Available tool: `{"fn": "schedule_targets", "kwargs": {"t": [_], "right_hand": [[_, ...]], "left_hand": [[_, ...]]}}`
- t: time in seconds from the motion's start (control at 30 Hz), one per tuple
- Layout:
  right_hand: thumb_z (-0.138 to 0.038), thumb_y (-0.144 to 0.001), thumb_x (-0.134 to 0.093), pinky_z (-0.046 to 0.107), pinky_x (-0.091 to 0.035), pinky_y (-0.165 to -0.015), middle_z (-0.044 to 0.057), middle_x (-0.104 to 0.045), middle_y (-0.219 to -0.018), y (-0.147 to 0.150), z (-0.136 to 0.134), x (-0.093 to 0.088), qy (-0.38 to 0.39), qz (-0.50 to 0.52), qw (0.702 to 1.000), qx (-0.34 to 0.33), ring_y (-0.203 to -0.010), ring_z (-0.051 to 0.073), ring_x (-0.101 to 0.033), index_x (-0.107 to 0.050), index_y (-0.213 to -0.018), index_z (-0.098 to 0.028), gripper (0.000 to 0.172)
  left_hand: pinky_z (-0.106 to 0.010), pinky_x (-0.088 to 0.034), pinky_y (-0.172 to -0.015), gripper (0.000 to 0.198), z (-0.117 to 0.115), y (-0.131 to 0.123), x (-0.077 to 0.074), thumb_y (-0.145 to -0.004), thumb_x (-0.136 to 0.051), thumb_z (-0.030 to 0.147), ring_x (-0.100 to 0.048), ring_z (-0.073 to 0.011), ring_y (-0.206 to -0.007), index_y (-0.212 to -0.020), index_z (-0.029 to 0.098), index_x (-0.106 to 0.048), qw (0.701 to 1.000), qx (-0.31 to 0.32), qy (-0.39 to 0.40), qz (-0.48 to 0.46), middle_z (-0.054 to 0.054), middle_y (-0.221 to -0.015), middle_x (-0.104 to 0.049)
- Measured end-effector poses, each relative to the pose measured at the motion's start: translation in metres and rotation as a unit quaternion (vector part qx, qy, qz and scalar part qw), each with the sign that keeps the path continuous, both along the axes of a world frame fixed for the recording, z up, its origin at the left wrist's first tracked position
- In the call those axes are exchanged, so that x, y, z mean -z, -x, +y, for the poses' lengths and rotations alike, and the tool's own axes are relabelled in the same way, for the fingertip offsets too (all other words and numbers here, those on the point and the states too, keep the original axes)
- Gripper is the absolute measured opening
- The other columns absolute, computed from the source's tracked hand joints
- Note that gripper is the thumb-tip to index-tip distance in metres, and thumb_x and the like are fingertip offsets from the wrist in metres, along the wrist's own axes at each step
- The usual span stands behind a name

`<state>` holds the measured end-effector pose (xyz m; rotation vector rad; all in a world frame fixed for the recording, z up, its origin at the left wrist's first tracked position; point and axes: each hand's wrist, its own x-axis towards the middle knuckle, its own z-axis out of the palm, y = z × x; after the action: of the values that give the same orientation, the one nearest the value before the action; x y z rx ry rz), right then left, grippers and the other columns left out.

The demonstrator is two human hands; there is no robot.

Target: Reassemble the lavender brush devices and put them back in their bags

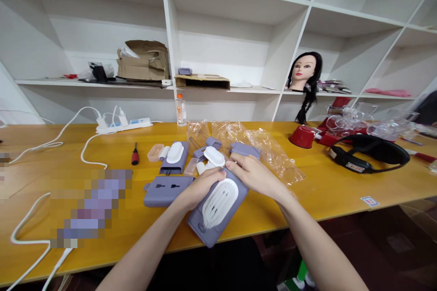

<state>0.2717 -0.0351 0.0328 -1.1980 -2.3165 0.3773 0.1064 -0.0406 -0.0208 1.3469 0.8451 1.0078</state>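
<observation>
A purple-grey plastic case (198, 226) with a white slotted oval insert (220, 202) is held tilted over the front table edge. My left hand (205, 185) grips its upper left side, thumb near the top. On the upper right side, my right hand (254, 173) is closed round the same case, its thumb close to the left one. My palms hide the case's far end. Just left lies a flat purple-grey panel with two slots (167, 193). Behind it stands a similar case with a white oval cover (175, 152). Another white oval part (214, 156) sits beyond my hands.
Clear plastic bags (273, 154) lie behind on the table (317, 195). A red-handled screwdriver (135, 154), a power strip (126, 126) and white cables are to the left. At right are a black headband device (355, 163) and a red cup-shaped part (301, 137).
</observation>
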Motion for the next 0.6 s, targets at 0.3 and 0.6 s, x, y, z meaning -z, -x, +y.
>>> {"fn": "schedule_targets", "kwargs": {"t": [0.3, 0.6], "right_hand": [[-0.033, -0.088, -0.04, 0.023, -0.032, -0.06, -0.002, -0.052, -0.069, 0.002, -0.01, 0.009, 0.047, 0.031, 0.997, -0.047, -0.065, 0.011, -0.047, -0.051, -0.074, -0.018, 0.023], [-0.042, -0.084, -0.046, 0.021, -0.029, -0.05, -0.005, -0.04, -0.058, 0.001, -0.007, 0.025, 0.081, 0.244, 0.966, 0.034, -0.054, 0.009, -0.037, -0.044, -0.064, -0.019, 0.03]], "left_hand": [[-0.029, -0.039, -0.078, 0.029, -0.015, -0.001, 0.003, -0.078, -0.053, 0.043, -0.056, -0.0184, -0.081, -0.084, 0.017, -0.064, 0.999, 0.022, -0.03, 0.012, -0.002, -0.083, -0.064], [-0.027, -0.037, -0.069, 0.031, -0.008, -0.006, 0.013, -0.075, -0.056, 0.046, -0.052, -0.0151, -0.07, -0.075, 0.016, -0.062, 1.0, -0.003, 0.002, -0.021, -0.001, -0.071, -0.059]]}}
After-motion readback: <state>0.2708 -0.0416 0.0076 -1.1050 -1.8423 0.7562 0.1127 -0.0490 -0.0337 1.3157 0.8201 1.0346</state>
